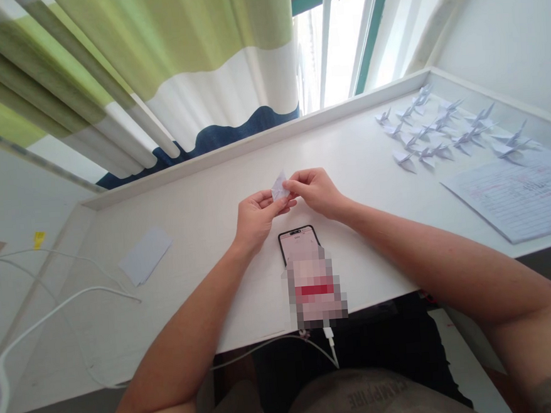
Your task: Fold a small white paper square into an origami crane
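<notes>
Your left hand (256, 219) and right hand (316, 192) meet above the counter (200, 205). The fingers (298, 181) of both are clamped on a small folded paper (280, 186) held between them. A phone (299, 241) lies just beneath the fingers, toward you. Cranes (440, 129) and a sheet (520, 195) sit well to the right, a slip (145, 255) well left.

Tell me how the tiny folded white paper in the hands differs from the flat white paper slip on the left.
The tiny folded white paper is pinched between the left hand and right hand; the flat white paper slip lies untouched on the white table. The folded paper is smaller and pointed; the slip is a bigger rectangle. Both are white paper.
</notes>
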Action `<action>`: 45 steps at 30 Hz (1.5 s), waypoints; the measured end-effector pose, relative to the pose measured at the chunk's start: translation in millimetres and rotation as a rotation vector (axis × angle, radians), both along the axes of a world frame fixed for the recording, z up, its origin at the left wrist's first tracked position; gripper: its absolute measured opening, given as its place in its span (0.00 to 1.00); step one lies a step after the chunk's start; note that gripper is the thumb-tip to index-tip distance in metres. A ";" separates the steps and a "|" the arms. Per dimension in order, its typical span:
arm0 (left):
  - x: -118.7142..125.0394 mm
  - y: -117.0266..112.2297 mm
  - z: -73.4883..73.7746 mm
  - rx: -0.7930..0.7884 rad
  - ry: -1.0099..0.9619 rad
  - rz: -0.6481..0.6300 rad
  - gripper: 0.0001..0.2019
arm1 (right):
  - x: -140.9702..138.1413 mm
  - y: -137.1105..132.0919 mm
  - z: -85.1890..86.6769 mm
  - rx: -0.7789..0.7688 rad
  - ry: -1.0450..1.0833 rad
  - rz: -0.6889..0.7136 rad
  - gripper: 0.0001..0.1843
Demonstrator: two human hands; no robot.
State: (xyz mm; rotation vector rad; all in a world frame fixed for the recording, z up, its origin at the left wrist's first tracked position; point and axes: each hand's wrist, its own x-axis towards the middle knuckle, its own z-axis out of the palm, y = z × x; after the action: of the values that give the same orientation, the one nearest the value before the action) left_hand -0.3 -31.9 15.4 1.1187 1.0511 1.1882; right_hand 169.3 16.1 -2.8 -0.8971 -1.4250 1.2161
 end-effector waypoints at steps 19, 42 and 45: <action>-2.1 4.1 -1.3 -0.045 -0.007 -0.044 0.24 | -2.1 1.0 -3.4 0.030 0.024 0.007 0.13; -1.1 -0.8 -6.2 0.101 0.096 0.077 0.24 | 15.6 -4.0 2.3 0.413 -0.233 0.106 0.25; -3.4 0.2 -6.9 0.093 0.104 0.067 0.24 | 23.2 -1.6 5.7 0.574 -0.364 0.082 0.23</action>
State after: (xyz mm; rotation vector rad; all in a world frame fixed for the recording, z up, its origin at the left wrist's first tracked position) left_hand -3.7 -31.7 8.5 1.2371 1.1297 1.2531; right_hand 192.5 14.6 2.9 -0.6762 -1.9827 0.6475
